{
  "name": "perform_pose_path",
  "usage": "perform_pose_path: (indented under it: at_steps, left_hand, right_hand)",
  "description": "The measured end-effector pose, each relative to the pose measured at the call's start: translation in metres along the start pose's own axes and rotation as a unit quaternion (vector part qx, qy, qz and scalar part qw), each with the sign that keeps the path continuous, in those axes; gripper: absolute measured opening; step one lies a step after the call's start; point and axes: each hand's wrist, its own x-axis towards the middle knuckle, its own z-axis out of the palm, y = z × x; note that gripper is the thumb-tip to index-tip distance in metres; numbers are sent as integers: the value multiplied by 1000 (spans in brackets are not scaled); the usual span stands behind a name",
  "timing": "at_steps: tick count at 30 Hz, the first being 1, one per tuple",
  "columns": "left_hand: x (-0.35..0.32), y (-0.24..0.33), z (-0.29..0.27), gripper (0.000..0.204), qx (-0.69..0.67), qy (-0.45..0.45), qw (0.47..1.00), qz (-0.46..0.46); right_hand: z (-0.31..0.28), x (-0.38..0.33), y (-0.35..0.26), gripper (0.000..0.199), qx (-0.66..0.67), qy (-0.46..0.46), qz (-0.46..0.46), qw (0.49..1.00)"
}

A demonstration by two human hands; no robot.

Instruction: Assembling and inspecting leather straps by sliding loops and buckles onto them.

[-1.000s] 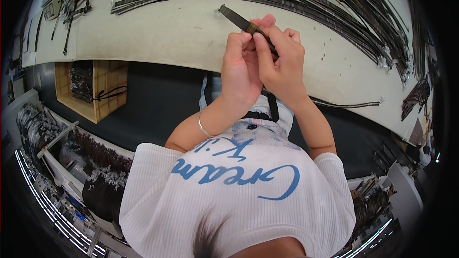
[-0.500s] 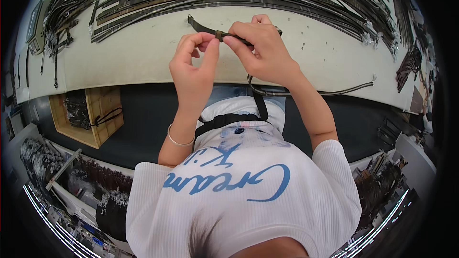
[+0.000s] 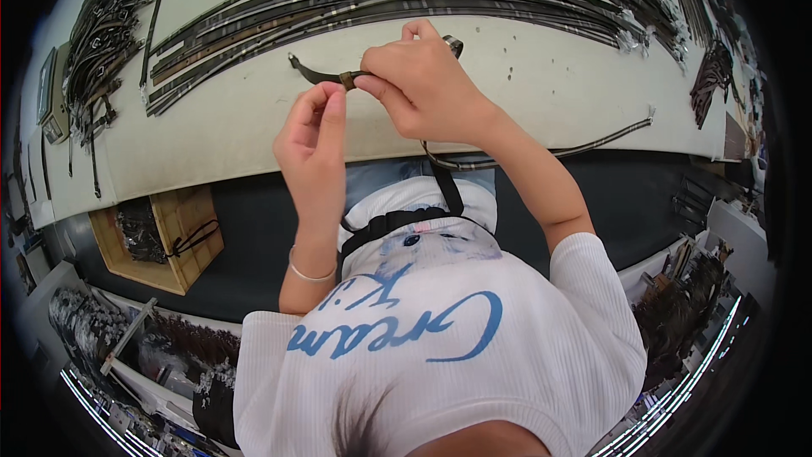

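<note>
A dark belt runs between my two hands above the near part of the table. Around it sits a brownish loop, in the gap between my fingertips. My left hand is closed in a pinch, thumb and forefinger at the lower edge of this loop. To its right, my right hand wraps over the belt, covering much of it, with the thumb close to the loop. A coiled part shows behind the right fingers. The belt's long tail hangs below the right forearm and lies along the table's near edge.
Many dark straps lie lengthwise across the table. A bundle of straps is heaped at the left, another dark bundle at the right. Below the table edge stands a wooden crate with dark items inside.
The view has shifted slightly, and a framed board now shows at the top. My hands and the belt have moved a little left; the left fingers are a bit lower against the loop.
</note>
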Motion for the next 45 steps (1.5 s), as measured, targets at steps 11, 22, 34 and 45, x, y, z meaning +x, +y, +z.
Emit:
perform_pose_path:
  at_steps: [11,22,34,45]
  left_hand:
    - [35,28,-31,18,242,-345,906,26]
    - [39,28,-71,24,26,-192,981,0]
    - [25,34,-62,18,127,-236,963,-18]
    - [40,-2,14,12,296,-296,903,96]
  right_hand:
    - [-15,3,-7,23,97,-189,-36,977]
    - [-4,-114,-39,78,-65,98,230,966]
    - [-21,-152,12,25,-303,214,290,882]
    - [-83,-165,129,34,-202,205,266,920]
